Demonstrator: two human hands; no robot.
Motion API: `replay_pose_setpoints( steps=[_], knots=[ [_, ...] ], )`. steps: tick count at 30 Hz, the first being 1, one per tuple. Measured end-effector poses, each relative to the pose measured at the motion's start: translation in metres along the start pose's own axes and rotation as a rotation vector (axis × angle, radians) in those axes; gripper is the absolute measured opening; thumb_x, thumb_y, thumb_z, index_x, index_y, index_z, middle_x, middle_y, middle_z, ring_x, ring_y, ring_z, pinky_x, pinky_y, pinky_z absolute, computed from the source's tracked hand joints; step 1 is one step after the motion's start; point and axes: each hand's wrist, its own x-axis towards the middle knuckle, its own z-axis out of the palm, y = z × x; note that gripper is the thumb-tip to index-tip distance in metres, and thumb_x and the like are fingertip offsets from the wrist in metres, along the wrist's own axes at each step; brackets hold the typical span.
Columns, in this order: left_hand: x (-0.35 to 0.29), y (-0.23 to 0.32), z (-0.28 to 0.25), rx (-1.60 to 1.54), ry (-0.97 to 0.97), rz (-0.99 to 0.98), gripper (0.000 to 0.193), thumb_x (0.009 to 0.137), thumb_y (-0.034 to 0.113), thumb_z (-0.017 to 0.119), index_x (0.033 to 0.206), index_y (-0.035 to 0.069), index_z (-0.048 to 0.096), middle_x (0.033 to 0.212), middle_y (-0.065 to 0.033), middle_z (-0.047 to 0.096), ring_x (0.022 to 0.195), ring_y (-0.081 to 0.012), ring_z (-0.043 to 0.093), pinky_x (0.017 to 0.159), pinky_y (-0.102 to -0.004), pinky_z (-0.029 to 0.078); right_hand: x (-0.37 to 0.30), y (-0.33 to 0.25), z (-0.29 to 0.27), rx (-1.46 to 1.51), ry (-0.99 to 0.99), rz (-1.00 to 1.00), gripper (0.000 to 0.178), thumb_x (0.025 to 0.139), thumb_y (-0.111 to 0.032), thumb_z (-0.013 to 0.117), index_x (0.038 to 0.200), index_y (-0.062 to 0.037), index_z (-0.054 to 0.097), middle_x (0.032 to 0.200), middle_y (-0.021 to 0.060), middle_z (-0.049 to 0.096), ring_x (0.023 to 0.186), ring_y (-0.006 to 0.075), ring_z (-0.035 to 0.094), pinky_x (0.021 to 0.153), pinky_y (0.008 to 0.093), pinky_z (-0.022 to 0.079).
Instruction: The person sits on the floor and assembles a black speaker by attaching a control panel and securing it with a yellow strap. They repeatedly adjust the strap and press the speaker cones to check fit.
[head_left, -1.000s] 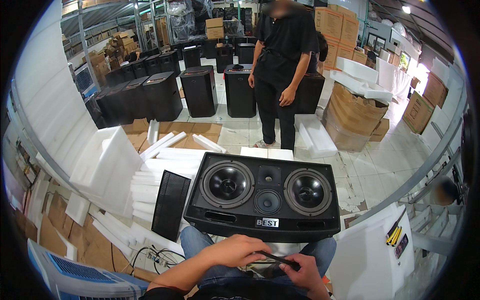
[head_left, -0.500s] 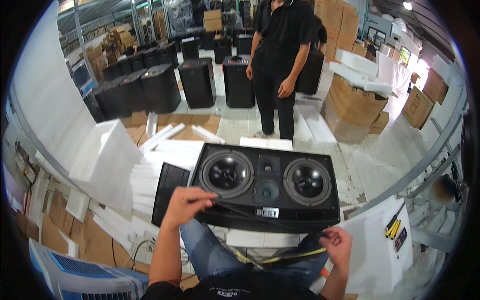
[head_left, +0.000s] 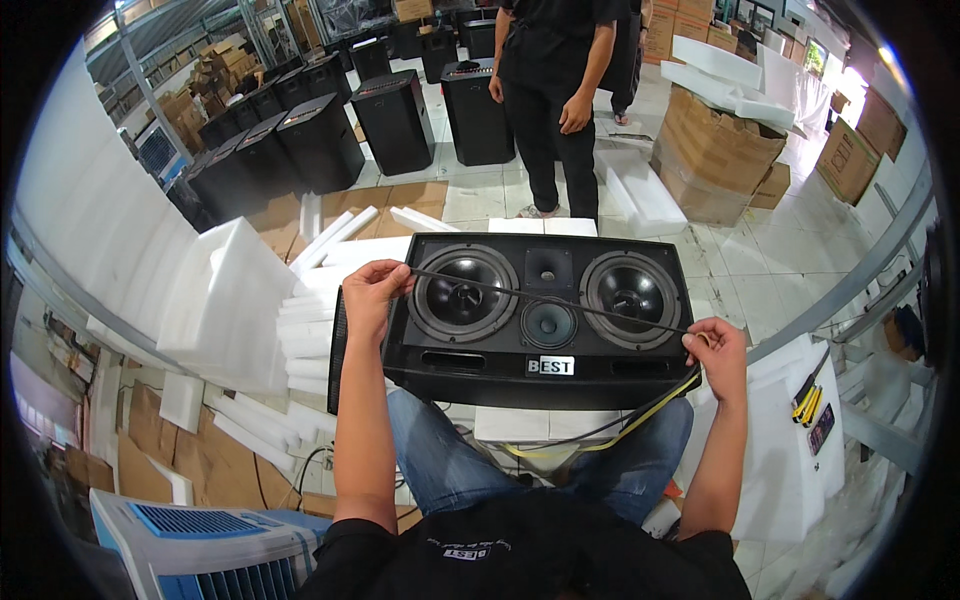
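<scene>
Clock positions are read about the centre of the loudspeaker cabinet (head_left: 545,390), which lies face up before your knees, with twelve at the top of the view. Your left hand (head_left: 372,295), just past nine o'clock, pinches one end of a thin black strip (head_left: 540,297) between thumb and fingertips. Your right hand (head_left: 718,350), just past three o'clock, closes thumb and fingers on the same strip, which is drawn out nearly straight between them. The strip slants over the left woofer (head_left: 465,300) and the right woofer (head_left: 630,295), passing between the horn tweeter (head_left: 548,268) at twelve and the small cone driver (head_left: 550,325) near the centre; whether it touches the cabinet cannot be told. A narrow yellow strip (head_left: 655,408) hangs from near your right hand and curves round toward six o'clock, above your thighs; its join to the black strip cannot be made out. At six, a metallic badge (head_left: 550,366) sits on the cabinet's near edge. A dark panel (head_left: 337,370), partly hidden by your left forearm, stands between eight and nine. Yellow-handled cutters (head_left: 807,405) lie on a white foam sheet (head_left: 780,470) between three and four. At twelve, beyond the cabinet, stands a co-worker (head_left: 555,110) in black.
</scene>
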Motion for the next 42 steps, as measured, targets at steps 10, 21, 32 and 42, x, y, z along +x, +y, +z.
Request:
replay_pose_setpoints(
  steps=[10, 21, 32, 42],
  knots=[
    [0.104, -0.052, 0.018, 0.424, 0.02, -0.131, 0.015, 0.089, 0.0, 0.077, 0.101, -0.004, 0.069, 0.086, -0.0112, 0.074, 0.075, -0.0175, 0.073, 0.063, -0.0297, 0.059, 0.152, 0.017, 0.01, -0.27, -0.068, 0.01, 0.013, 0.086, -0.009, 0.08, 0.087, 0.0003, 0.071, 0.067, 0.0, 0.063, 0.051, 0.0067, 0.053, 0.046, 0.0231, 0.04],
    [0.149, -0.072, 0.007, 1.017, 0.05, -0.072, 0.027, 0.073, 0.009, 0.087, 0.099, 0.004, 0.081, 0.084, -0.0109, 0.079, 0.08, -0.0187, 0.075, 0.078, -0.0319, 0.057, 0.213, 0.058, 0.036, -0.297, -0.049, 0.03, 0.021, 0.084, -0.016, 0.083, 0.082, 0.002, 0.072, 0.068, 0.0034, 0.066, 0.049, 0.008, 0.053, 0.043, 0.0243, 0.04],
    [0.13, -0.07, 0.032, 1.121, 0.226, 0.087, 0.037, 0.069, 0.005, 0.081, 0.106, 0.005, 0.073, 0.079, -0.0104, 0.077, 0.076, -0.0254, 0.075, 0.077, -0.0367, 0.058, 0.233, 0.069, 0.047, -0.448, -0.007, -0.003, 0.025, 0.078, -0.021, 0.084, 0.081, 0.0028, 0.076, 0.069, 0.0074, 0.071, 0.062, 0.0133, 0.064, 0.061, 0.0291, 0.05],
    [0.127, -0.083, 0.025, 1.079, 0.273, 0.13, 0.036, 0.07, 0.007, 0.078, 0.106, 0.006, 0.073, 0.077, -0.0133, 0.075, 0.075, -0.0272, 0.074, 0.075, -0.0391, 0.058, 0.233, 0.074, 0.053, -0.518, -0.003, -0.008, 0.026, 0.074, -0.024, 0.086, 0.077, 0.0009, 0.077, 0.07, 0.0116, 0.072, 0.064, 0.017, 0.066, 0.065, 0.0321, 0.052]
  ],
)
